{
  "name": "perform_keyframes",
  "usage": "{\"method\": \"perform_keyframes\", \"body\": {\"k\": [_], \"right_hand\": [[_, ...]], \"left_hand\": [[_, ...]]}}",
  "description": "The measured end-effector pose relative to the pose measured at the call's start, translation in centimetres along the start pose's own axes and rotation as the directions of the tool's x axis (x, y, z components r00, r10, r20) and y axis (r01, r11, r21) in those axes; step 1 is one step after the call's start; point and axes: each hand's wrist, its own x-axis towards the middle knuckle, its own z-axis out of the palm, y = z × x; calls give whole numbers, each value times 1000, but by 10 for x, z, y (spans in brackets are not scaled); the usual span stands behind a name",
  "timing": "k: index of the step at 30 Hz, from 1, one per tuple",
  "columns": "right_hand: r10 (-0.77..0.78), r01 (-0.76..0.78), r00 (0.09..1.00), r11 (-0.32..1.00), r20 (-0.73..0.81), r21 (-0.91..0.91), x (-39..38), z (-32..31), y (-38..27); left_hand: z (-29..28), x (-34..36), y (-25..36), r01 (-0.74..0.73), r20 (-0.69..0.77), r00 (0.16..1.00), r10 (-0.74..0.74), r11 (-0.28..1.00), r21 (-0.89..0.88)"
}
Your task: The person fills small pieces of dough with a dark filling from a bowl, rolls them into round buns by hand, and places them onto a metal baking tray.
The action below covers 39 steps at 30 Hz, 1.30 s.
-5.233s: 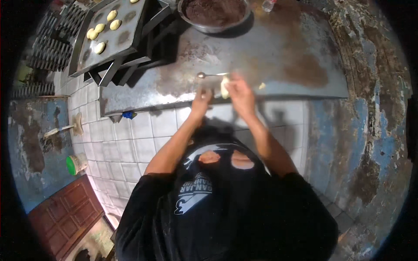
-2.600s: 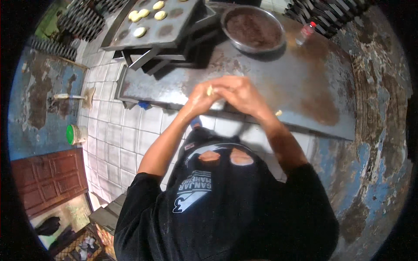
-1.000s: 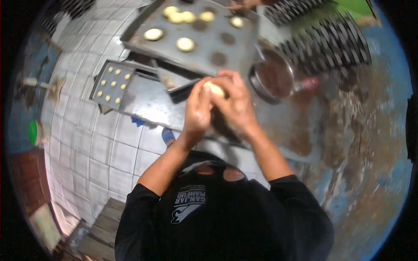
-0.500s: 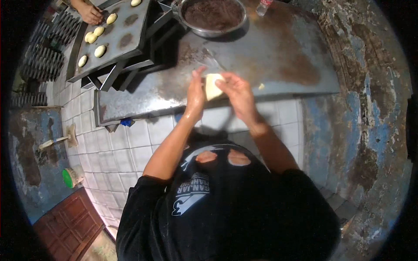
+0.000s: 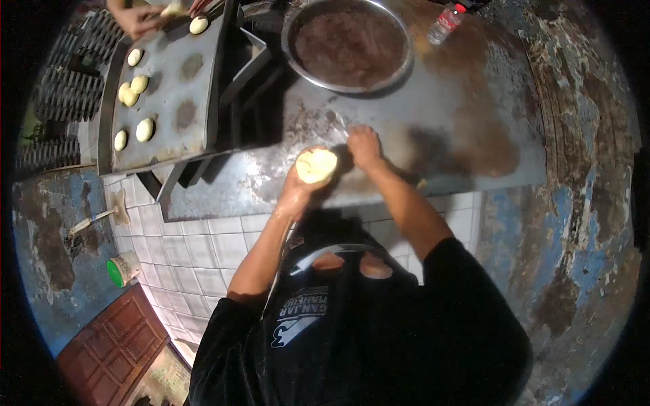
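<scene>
My left hand (image 5: 294, 191) cups a flattened piece of pale yellow dough (image 5: 316, 166) just above the near edge of the metal table. Its fingers curl round the dough from below and behind. Further right, my right hand (image 5: 365, 146) is low over the table with curled fingers, beside a thin shiny strip-like tool (image 5: 336, 128). Whether the fingers grip that tool is hard to make out. Beyond both hands stands a wide metal bowl (image 5: 292, 64) filled with dark brown crumbly filling (image 5: 349, 42).
At the left, a metal tray (image 5: 166, 139) on stacked racks carries several pale dough balls (image 5: 145, 129). Another person's hands (image 5: 139, 20) work with dough at its far end. A red-capped plastic bottle (image 5: 444, 27) stands right of the bowl. A dough scrap (image 5: 422, 183) lies near the table edge.
My right hand has left the dough and moved forward to the table. My left hand now holds the dough alone, lower in view. The other person's hands have lifted a dough piece.
</scene>
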Motion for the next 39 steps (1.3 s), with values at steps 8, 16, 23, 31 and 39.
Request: {"method": "perform_keyframes", "body": {"k": [8, 16, 23, 31, 39], "right_hand": [[-477, 504, 864, 816, -163, 282, 92, -121, -53], [-410, 309, 804, 907, 430, 287, 200, -122, -16], [-235, 111, 941, 893, 242, 437, 127, -155, -75], [-391, 372, 907, 918, 157, 137, -5, -126, -74], [-85, -40, 990, 602, 113, 798, -17, -108, -68]], "left_hand": [[-61, 84, 44, -101, -84, 989, 119, 976, 194], [-65, 149, 60, -85, -161, 971, 180, 878, 471], [-52, 173, 39, -171, -307, 863, 401, 804, 569], [-52, 142, 19, 144, -403, 857, 320, 603, 785], [11, 26, -21, -286, -77, 936, 344, 867, 407]]}}
